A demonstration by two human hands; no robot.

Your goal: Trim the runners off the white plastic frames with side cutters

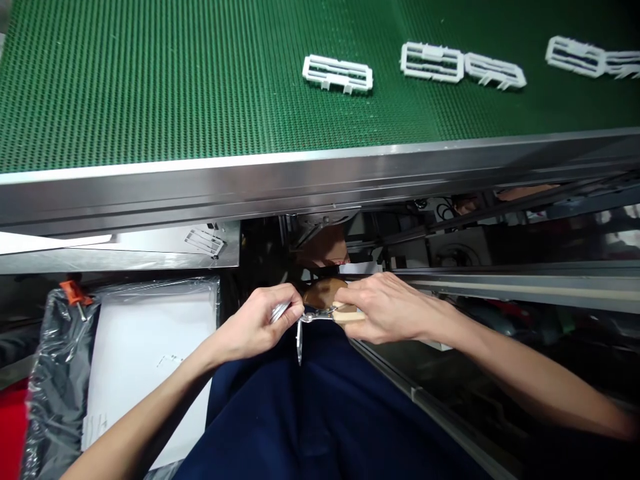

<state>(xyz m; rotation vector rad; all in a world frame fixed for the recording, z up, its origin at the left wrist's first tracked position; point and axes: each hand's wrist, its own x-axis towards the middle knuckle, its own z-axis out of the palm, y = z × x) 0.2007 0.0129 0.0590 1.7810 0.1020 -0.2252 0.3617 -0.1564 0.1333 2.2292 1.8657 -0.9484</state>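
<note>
Low in front of my lap, my left hand (pixel 270 317) is closed around white plastic frame parts (pixel 280 311), mostly covered by the fingers. Another white plastic piece (pixel 299 343) hangs downward just below the fingertips. My right hand (pixel 383 308) grips a pair of nippers (pixel 347 315) with pale yellowish handles. Their metal jaws point left and meet the white part at my left fingertips. Whether the blades touch or cut into it, I cannot make out.
A green ribbed conveyor belt (pixel 190 80) with a metal edge (pixel 260 177) runs across the top, carrying several white plastic frames (pixel 339 73). Left are a metal shelf (pixel 227 247), a plastic-lined box (pixel 55 360) with white sheets (pixel 150 360), and an orange-handled tool (pixel 76 293).
</note>
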